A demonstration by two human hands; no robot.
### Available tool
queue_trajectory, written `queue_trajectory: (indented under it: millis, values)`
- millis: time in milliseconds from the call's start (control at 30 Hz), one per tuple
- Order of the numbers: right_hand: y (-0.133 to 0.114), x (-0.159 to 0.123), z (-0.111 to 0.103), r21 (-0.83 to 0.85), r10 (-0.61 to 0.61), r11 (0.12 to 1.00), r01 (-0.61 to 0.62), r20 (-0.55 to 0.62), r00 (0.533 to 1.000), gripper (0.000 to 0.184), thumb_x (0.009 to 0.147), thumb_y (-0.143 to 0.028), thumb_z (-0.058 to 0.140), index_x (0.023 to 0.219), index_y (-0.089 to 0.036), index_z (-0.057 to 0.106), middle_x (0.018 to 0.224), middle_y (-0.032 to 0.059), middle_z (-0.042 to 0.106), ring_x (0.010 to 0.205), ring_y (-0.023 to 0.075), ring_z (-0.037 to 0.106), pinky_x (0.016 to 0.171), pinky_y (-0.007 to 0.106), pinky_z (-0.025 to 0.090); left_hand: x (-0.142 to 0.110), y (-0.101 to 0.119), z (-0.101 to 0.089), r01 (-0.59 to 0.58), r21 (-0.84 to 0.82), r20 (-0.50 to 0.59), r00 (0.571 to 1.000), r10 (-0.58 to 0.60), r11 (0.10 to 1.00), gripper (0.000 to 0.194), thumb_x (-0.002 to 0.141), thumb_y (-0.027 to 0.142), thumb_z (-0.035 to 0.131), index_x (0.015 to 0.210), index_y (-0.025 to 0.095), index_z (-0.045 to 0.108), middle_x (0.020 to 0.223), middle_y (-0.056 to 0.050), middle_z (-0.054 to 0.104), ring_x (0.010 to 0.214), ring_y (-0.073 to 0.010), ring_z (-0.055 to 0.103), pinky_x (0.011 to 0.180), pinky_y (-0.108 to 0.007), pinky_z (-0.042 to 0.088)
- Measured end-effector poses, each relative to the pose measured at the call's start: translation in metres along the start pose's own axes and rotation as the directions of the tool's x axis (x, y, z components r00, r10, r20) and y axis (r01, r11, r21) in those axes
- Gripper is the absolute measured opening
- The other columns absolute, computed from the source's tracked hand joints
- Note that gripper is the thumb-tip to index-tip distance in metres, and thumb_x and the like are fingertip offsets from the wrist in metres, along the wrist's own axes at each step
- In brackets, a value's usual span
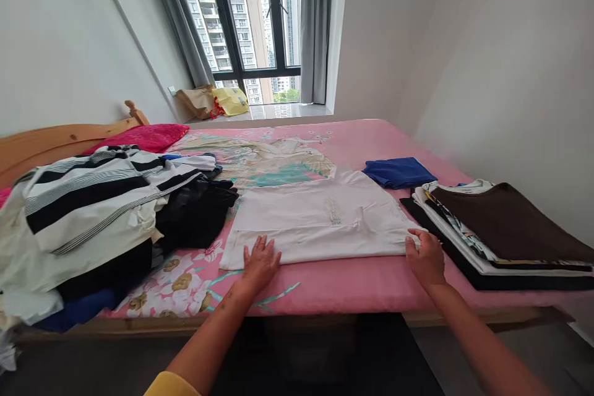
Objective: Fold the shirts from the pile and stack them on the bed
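Note:
A white T-shirt (301, 213) with a small printed patch lies spread on the pink bed, its near side folded over lengthwise. My left hand (261, 261) rests flat on its lower left edge, fingers spread. At the right end, my right hand (424, 255) pinches the shirt's edge near the sleeve, thumb and fingers closed on the cloth. Just beyond that hand sits a stack of folded clothes (513, 223), with a brown garment on top. A folded blue garment (398, 172) lies behind the stack's left side.
A loose heap of clothes (93, 198), striped, black and cream, covers the bed's left side. Behind it are a red pillow (143, 136) and a wooden headboard (60, 139). Paper and yellow bags (231, 101) stand on the windowsill. The pink bedsheet (362, 281) reaches the near bed edge.

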State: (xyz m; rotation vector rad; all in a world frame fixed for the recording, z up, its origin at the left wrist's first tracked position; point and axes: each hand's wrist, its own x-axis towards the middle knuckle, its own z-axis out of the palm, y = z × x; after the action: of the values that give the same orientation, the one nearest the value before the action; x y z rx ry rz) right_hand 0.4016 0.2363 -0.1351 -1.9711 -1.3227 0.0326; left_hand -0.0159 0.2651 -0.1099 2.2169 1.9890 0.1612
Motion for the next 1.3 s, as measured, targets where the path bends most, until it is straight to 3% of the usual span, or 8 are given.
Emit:
queue_trajectory:
  millis: [200, 367, 533, 633, 767, 900, 1133, 1300]
  values:
    - [-0.019, -0.017, 0.059, -0.25, -0.165, 0.941, 0.227, 0.247, 0.955, 0.048, 0.089, -0.039, 0.029, 0.128, -0.016, 0.044, 0.139, 0.0105, 0.042, 0.132, 0.0255, 0.031, 0.107, 0.05, 0.021, 0.016, 0.062, 0.019, -0.297, -0.121, 0.062, 0.95, 0.306, 0.947, 0.056, 0.089, 0.05, 0.03, 0.141, 0.029, 0.033, 0.153, -0.005, 0.018, 0.141, -0.025, 0.009, 0.111, -0.055, -0.002]
    - [0.008, -0.028, 0.066, -0.409, -0.164, 0.87, 0.275, 0.285, 0.944, 0.056, 0.091, -0.046, 0.023, 0.137, -0.017, 0.038, 0.146, 0.0069, 0.034, 0.136, 0.0235, 0.022, 0.11, 0.05, 0.013, 0.024, -0.026, 0.018, 0.02, 0.036, 0.113, 0.993, -0.024, 0.999, 0.07, 0.086, 0.058, 0.028, 0.146, 0.023, 0.02, 0.154, -0.006, 0.011, 0.141, -0.0271, 0.007, 0.11, -0.056, -0.005]
    - [0.007, -0.029, 0.063, -0.389, -0.216, 0.877, 0.283, 0.207, 0.954, 0.055, 0.091, -0.046, 0.023, 0.134, -0.016, 0.041, 0.143, 0.0093, 0.039, 0.134, 0.0252, 0.027, 0.108, 0.052, 0.017, 0.024, -0.11, -0.006, 0.311, 0.142, -0.035, 0.95, -0.309, 0.94, 0.058, 0.09, 0.042, 0.028, 0.143, 0.019, 0.028, 0.152, -0.009, 0.022, 0.139, -0.0259, 0.017, 0.11, -0.057, 0.008]
    - [0.006, -0.03, 0.06, -0.317, -0.277, 0.898, 0.304, 0.129, 0.952, 0.051, 0.09, -0.042, 0.027, 0.129, -0.014, 0.046, 0.138, 0.0119, 0.045, 0.131, 0.026, 0.033, 0.107, 0.051, 0.019, 0.011, -0.114, -0.005, 0.315, 0.152, -0.102, 0.948, -0.302, 0.937, 0.056, 0.089, 0.037, 0.032, 0.14, 0.014, 0.035, 0.151, -0.012, 0.024, 0.139, -0.0264, 0.017, 0.111, -0.053, 0.011]
    - [0.016, -0.033, 0.051, -0.127, -0.4, 0.905, 0.407, 0.074, 0.913, 0.04, 0.087, -0.032, 0.032, 0.118, -0.017, 0.052, 0.128, 0.0097, 0.054, 0.126, 0.0226, 0.041, 0.107, 0.046, 0.022, -0.017, -0.117, 0.009, 0.112, 0.124, -0.221, 0.972, -0.083, 0.986, 0.047, 0.088, 0.034, 0.035, 0.131, 0.021, 0.048, 0.145, -0.008, 0.037, 0.136, -0.0229, 0.028, 0.112, -0.045, 0.015]
    - [0.022, -0.037, 0.047, -0.083, -0.417, 0.904, 0.42, 0.048, 0.907, 0.034, 0.085, -0.03, 0.036, 0.109, -0.018, 0.055, 0.121, 0.0094, 0.058, 0.123, 0.0237, 0.043, 0.106, 0.045, 0.025, -0.025, -0.134, 0.006, 0.186, 0.023, -0.246, 0.954, -0.175, 0.982, 0.049, 0.089, 0.034, 0.03, 0.129, 0.012, 0.048, 0.134, -0.011, 0.051, 0.125, -0.021, 0.043, 0.106, -0.035, 0.031]
    - [0.012, -0.039, 0.051, -0.174, -0.426, 0.89, 0.422, 0.016, 0.905, 0.029, 0.085, -0.028, 0.038, 0.104, -0.018, 0.058, 0.118, 0.0095, 0.06, 0.119, 0.0239, 0.047, 0.105, 0.045, 0.025, 0.031, -0.118, -0.021, 0.056, 0.031, -0.088, 0.995, -0.053, 0.998, 0.061, 0.074, 0.014, 0.045, 0.136, 0.017, 0.041, 0.143, -0.006, 0.041, 0.134, -0.0179, 0.031, 0.112, -0.031, 0.019]
    - [0.008, -0.037, 0.049, -0.176, -0.428, 0.89, 0.421, 0.001, 0.904, 0.027, 0.084, -0.025, 0.04, 0.103, -0.018, 0.058, 0.116, 0.0082, 0.061, 0.117, 0.0225, 0.048, 0.105, 0.044, 0.026, 0.085, -0.095, -0.032, 0.0, -0.025, 0.107, 0.994, 0.003, 1.0, 0.059, 0.06, 0.01, 0.055, 0.117, 0.025, 0.059, 0.129, -0.006, 0.054, 0.129, -0.0254, 0.038, 0.109, -0.043, 0.02]
